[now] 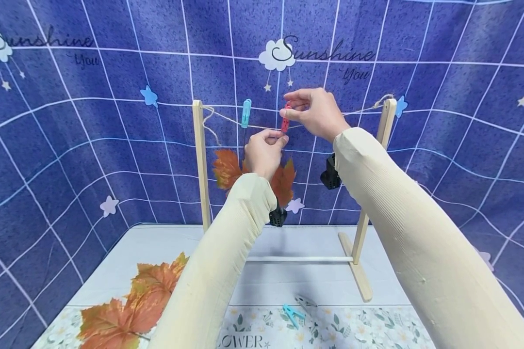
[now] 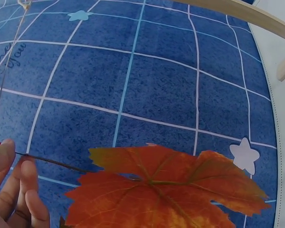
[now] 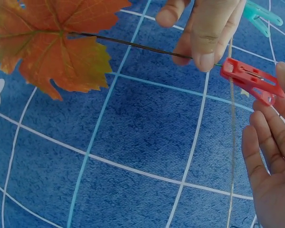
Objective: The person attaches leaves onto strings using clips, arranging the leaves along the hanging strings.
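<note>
My right hand [image 1: 318,112] pinches a red clothespin [image 3: 247,76] between thumb and fingers. The pin's tip points down at a thin string [image 1: 262,127] strung between two wooden posts. Just below, my left hand [image 1: 264,151] holds the dark stem [image 3: 142,47] of an orange artificial maple leaf [image 2: 156,190] between thumb and forefinger. Beside the left fingertips, the stem's end meets the red clothespin's tip in the right wrist view. To the left, a teal clothespin [image 1: 246,114] is clipped upright on the string, and another orange leaf [image 1: 227,167] shows below it, partly behind the left hand.
A wooden post [image 1: 199,160] and another post [image 1: 386,123] hold up the string, with a white crossbar [image 1: 301,259] low between them. Several orange leaves [image 1: 126,310] lie at the table's left. A blue clothespin [image 1: 293,315] and a grey clothespin [image 1: 306,303] lie in front.
</note>
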